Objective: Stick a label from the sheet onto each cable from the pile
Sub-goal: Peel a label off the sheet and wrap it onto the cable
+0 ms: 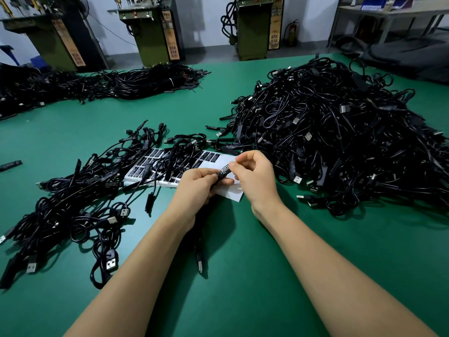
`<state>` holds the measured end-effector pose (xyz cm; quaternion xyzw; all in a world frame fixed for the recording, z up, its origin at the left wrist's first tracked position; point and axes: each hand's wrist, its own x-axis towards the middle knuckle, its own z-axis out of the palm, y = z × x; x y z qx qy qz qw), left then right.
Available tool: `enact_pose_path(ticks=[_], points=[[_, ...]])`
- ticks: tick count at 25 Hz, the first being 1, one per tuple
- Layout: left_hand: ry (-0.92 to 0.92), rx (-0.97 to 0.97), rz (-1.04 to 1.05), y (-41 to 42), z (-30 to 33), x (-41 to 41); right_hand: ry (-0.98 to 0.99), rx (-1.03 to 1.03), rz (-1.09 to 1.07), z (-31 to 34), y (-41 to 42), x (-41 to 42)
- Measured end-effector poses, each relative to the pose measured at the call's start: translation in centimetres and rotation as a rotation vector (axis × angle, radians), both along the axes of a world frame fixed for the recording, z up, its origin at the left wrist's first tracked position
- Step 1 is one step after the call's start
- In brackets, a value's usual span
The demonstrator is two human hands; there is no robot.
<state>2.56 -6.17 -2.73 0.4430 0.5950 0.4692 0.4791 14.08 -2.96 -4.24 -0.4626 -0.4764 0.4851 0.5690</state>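
Left hand (pixel 196 184) grips cable (pixel 217 179) above green table (pixel 243 276); right hand (pixel 255 175) pinches label (pixel 225 169) onto it. Sheet (pixel 170 166) beneath, part-buried; pile (pixel 340 132) right.

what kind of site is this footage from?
Probably a cable factory or assembly workshop. A huge pile of black USB cables lies on a green work table, olive-green floor-standing machines line the back wall, and both hands work a black printed label over a white label sheet.
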Motion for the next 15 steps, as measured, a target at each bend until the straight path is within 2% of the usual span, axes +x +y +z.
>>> enact_pose_path(ticks=[3,15], points=[[-0.004,0.002,0.001,0.00,0.03,0.02,0.035,0.003,0.007,0.15,-0.09,0.03],[-0.015,0.005,0.021,-0.25,0.27,0.15,-0.030,0.016,0.030,0.42,-0.53,-0.04]])
